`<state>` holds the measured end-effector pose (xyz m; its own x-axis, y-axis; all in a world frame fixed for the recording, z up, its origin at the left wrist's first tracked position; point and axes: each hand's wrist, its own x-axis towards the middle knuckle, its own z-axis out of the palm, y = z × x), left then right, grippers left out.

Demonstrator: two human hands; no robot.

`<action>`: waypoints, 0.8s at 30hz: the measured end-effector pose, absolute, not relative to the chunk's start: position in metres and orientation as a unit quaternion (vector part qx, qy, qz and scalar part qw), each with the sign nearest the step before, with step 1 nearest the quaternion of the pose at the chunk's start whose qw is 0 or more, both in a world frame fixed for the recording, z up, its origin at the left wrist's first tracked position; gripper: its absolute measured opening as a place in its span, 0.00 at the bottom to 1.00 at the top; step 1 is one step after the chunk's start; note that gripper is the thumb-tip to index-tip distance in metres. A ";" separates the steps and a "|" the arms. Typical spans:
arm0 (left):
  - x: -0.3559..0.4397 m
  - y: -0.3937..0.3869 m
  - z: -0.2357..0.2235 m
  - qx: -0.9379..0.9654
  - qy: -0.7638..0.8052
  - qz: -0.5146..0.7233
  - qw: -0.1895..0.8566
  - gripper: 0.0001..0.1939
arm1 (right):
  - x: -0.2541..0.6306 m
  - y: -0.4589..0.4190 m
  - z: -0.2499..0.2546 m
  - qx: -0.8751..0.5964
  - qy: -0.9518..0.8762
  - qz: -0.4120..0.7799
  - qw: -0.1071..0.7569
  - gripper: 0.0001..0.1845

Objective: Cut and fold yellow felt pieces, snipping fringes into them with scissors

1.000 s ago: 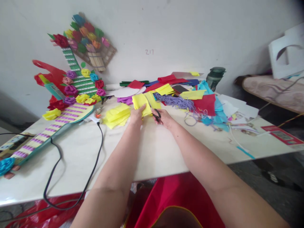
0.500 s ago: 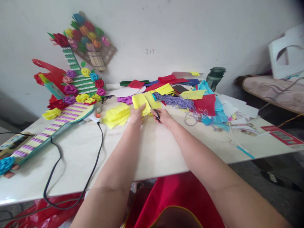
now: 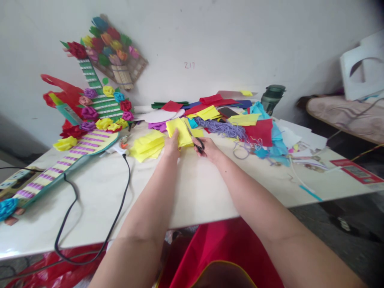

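Observation:
Between thumb and fingers, my left hand (image 3: pixel 172 143) grips a folded piece of yellow crepe paper (image 3: pixel 179 130) above the table. My right hand (image 3: pixel 207 147) is closed round the dark handles of a pair of scissors (image 3: pixel 199 145). The scissor blades point up and left along the right edge of the folded paper; whether they are cutting into it I cannot tell. Just left of my left hand lies a stack of yellow crepe pieces (image 3: pixel 147 146). Behind the hands is a bundle of purple yarn (image 3: pixel 222 127).
Decorated boards with paper roses (image 3: pixel 99 102) stand and lie at the left. A black cable (image 3: pixel 127 176) loops over the front edge. Coloured paper sheets (image 3: pixel 214 100) line the back, near a dark green bottle (image 3: pixel 271 98). Blue and white scraps (image 3: pixel 288 136) lie at the right.
The scissors and my right hand have shifted slightly, and the blades sit at a different angle by the yellow paper. A small blue piece now shows behind them. My left hand stays nearly still.

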<state>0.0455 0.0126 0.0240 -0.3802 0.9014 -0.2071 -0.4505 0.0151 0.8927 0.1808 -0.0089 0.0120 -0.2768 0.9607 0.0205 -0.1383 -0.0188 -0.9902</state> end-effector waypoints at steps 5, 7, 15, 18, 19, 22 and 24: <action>0.047 0.010 0.027 0.220 0.510 0.658 0.509 0.15 | 0.183 -0.009 0.014 -0.377 -0.530 0.606 0.458 0.23; 0.048 0.009 0.029 0.221 0.506 0.657 0.513 0.14 | 0.183 -0.009 0.014 -0.376 -0.535 0.602 0.458 0.24; 0.049 0.006 0.030 0.226 0.490 0.662 0.521 0.13 | 0.182 -0.007 0.012 -0.381 -0.555 0.584 0.454 0.24; 0.048 0.007 0.029 0.232 0.494 0.658 0.518 0.14 | 0.183 -0.007 0.013 -0.384 -0.555 0.579 0.456 0.24; 0.048 0.008 0.028 0.232 0.495 0.658 0.518 0.15 | 0.183 -0.007 0.013 -0.386 -0.555 0.578 0.458 0.24; 0.048 0.009 0.028 0.231 0.494 0.659 0.517 0.17 | 0.184 -0.007 0.014 -0.387 -0.553 0.576 0.460 0.23; 0.049 0.009 0.028 0.232 0.493 0.659 0.519 0.17 | 0.185 -0.006 0.014 -0.386 -0.554 0.576 0.461 0.23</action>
<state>0.0486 0.0088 0.0281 -0.3546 0.9122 -0.2054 -0.4555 0.0233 0.8899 0.1848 -0.0063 0.0137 -0.2779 0.9583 0.0662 -0.1035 0.0387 -0.9939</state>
